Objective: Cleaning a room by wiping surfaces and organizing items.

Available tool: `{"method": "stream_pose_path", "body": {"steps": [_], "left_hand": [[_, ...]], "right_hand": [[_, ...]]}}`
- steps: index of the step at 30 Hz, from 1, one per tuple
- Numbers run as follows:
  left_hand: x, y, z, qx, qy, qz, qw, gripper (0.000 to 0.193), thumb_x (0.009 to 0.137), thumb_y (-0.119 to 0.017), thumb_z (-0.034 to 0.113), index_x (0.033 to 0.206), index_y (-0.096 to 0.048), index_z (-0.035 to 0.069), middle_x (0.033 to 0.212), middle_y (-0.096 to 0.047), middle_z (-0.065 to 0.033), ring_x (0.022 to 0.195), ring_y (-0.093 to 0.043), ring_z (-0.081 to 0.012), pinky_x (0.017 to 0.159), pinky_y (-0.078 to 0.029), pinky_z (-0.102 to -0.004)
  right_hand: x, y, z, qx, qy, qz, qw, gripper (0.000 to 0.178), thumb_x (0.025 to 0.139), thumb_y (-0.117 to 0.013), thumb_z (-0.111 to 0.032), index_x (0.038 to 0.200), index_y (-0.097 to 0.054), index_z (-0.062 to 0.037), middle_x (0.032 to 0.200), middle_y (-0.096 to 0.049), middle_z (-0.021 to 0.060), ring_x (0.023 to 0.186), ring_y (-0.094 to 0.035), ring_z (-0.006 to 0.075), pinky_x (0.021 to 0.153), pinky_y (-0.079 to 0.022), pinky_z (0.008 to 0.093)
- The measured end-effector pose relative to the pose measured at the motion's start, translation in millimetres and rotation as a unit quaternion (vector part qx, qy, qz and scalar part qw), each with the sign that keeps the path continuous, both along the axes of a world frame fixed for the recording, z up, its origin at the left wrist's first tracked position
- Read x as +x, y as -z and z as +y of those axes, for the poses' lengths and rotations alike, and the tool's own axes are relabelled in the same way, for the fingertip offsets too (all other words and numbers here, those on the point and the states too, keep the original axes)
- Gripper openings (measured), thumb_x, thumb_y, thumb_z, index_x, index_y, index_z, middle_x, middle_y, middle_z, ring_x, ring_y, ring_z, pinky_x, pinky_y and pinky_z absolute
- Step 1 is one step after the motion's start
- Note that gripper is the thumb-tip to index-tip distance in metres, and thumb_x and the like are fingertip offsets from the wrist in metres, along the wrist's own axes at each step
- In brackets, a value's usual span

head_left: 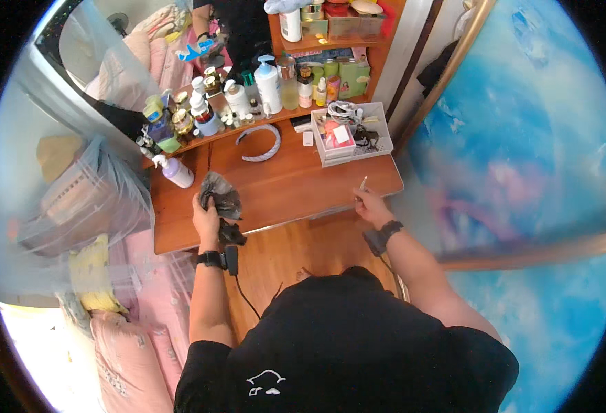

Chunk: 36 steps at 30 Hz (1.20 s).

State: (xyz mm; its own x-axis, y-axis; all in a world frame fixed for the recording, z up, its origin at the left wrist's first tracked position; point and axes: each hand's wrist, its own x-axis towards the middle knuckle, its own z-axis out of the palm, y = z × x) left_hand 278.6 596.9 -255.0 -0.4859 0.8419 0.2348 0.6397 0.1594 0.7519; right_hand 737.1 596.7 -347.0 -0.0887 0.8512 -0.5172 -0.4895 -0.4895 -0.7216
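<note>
My left hand (206, 219) is closed on a crumpled, dark grey, thin sheet that looks like a plastic bag (223, 197). It is over the left front of the brown wooden dressing table (296, 184), and a dark end of it hangs below the table edge. My right hand (372, 209) pinches a small, thin, pale stick (363, 183) upright above the front right of the table; its exact kind is too small to make out. Between the hands and the shelf lies a grey-blue headband (276, 141). Nearest my left hand stands a white and lilac pump bottle (177, 172).
A white tray (385, 146) with cables and small items stands at the table's back right. Several bottles and jars line the raised shelf (248, 122) below a mirror (145, 51). On the left is a bed with pink bedding (153, 282); a blue picture panel (509, 138) stands right.
</note>
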Motion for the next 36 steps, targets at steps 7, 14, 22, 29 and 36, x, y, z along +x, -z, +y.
{"method": "stream_pose_path", "body": {"steps": [7, 14, 22, 29, 36], "left_hand": [[12, -9, -6, -0.025, 0.093, -0.237, 0.967, 0.026, 0.093, -0.056, 0.02, 0.11, -0.056, 0.001, 0.094, -0.065, -0.009, 0.084, -0.061, -0.0172, 0.076, -0.049, -0.0307], [25, -46, -32, -0.018, 0.137, -0.426, 0.894, 0.024, 0.094, -0.053, 0.009, 0.116, -0.055, 0.0, 0.1, -0.063, -0.005, 0.084, -0.06, -0.0153, 0.075, -0.051, -0.03], [41, 16, 3, -0.081, 0.174, -0.37, 0.909, 0.028, 0.09, -0.05, -0.002, 0.116, -0.058, 0.001, 0.103, -0.065, -0.0056, 0.092, -0.061, -0.0159, 0.081, -0.05, -0.028], [78, 17, 27, -0.008, 0.243, -0.093, 0.966, 0.04, 0.073, -0.051, -0.015, 0.11, -0.06, -0.003, 0.123, -0.055, -0.0133, 0.116, -0.052, -0.0265, 0.097, -0.042, -0.0329], [75, 9, 25, 0.031, 0.211, -0.068, 0.975, 0.042, 0.072, -0.05, -0.015, 0.11, -0.061, -0.002, 0.128, -0.051, -0.0153, 0.119, -0.049, -0.028, 0.1, -0.039, -0.0329]], "right_hand": [[-31, 28, 90, -0.079, 0.098, 0.159, 0.979, 0.011, 0.091, -0.058, -0.016, 0.087, -0.052, -0.0077, 0.071, -0.054, 0.0037, 0.052, -0.043, 0.0072, 0.041, -0.032, 0.02], [-31, 24, 94, -0.067, 0.118, 0.226, 0.965, 0.009, 0.092, -0.058, -0.018, 0.088, -0.053, -0.0107, 0.07, -0.054, 0.0025, 0.051, -0.044, 0.0086, 0.044, -0.033, 0.0223], [4, 48, 37, -0.098, -0.085, 0.039, 0.991, 0.012, 0.085, -0.068, -0.017, 0.086, -0.057, -0.0106, 0.069, -0.058, 0.0021, 0.053, -0.05, 0.01, 0.047, -0.039, 0.0241], [15, -44, 72, 0.263, -0.226, -0.568, 0.746, 0.023, 0.073, -0.07, -0.021, 0.084, -0.063, -0.002, 0.078, -0.065, 0.0159, 0.071, -0.064, 0.0311, 0.064, -0.051, 0.0405], [-8, -65, 118, 0.215, -0.368, -0.708, 0.563, 0.02, 0.073, -0.064, -0.02, 0.089, -0.068, -0.0092, 0.089, -0.066, 0.0153, 0.086, -0.063, 0.0336, 0.071, -0.05, 0.0464]]}}
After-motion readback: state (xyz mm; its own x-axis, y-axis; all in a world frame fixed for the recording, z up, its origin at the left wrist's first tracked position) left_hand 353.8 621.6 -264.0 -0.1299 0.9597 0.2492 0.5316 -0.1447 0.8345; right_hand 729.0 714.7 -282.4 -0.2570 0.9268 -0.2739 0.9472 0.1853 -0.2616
